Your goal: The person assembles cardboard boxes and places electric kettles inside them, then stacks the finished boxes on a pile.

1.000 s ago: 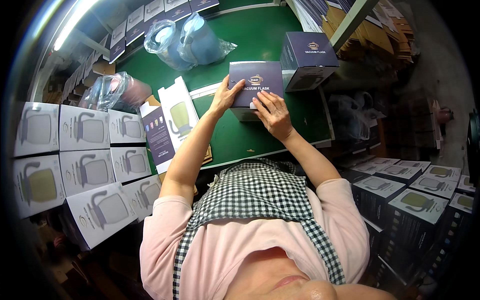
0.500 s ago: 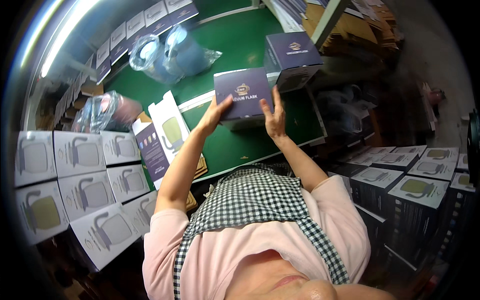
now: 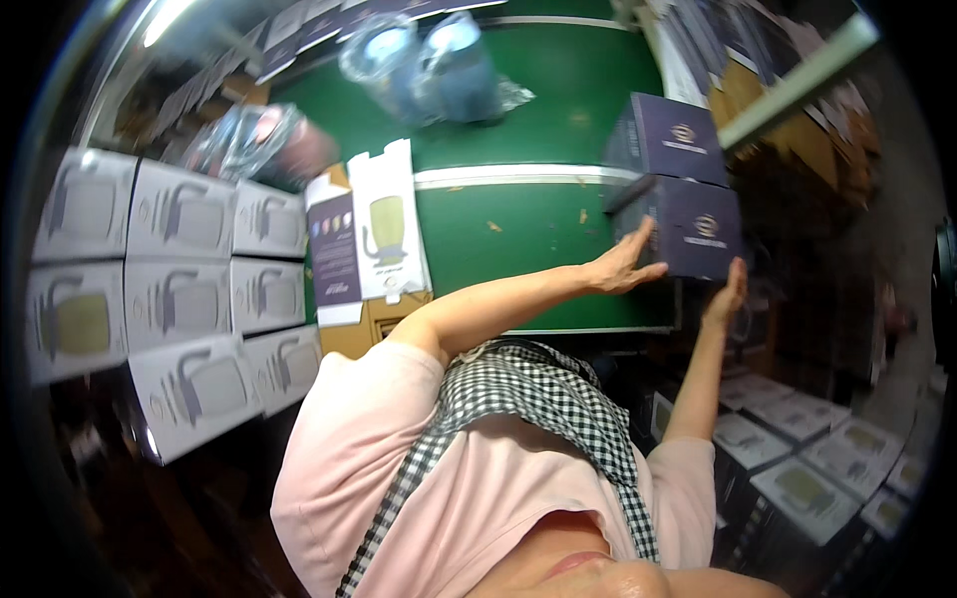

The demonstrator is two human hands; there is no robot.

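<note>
At the right side of the green table, a purple carton (image 3: 690, 231) with a small pale emblem on top sits directly in front of a second purple carton (image 3: 670, 138). My left hand (image 3: 626, 265) presses against the nearer carton's left side, its fingers on the side and its thumb along the near edge. At that carton's near right corner is my right hand (image 3: 730, 295), fingers upright against the side. Between them both hands hold the carton; part of the right fingers is hidden behind it.
Flat printed cartons (image 3: 387, 224) lie at the table's left. Beside them stand stacked white boxes (image 3: 179, 214). Plastic-wrapped blue flasks (image 3: 454, 70) stand at the back, with a wrapped pink one (image 3: 289, 145) to the left. A metal post (image 3: 797, 80) slants at the right, above more boxes (image 3: 807, 488).
Both hands have carried the purple carton from the table's middle to the right, up against the other purple carton. My view has shifted, too.
</note>
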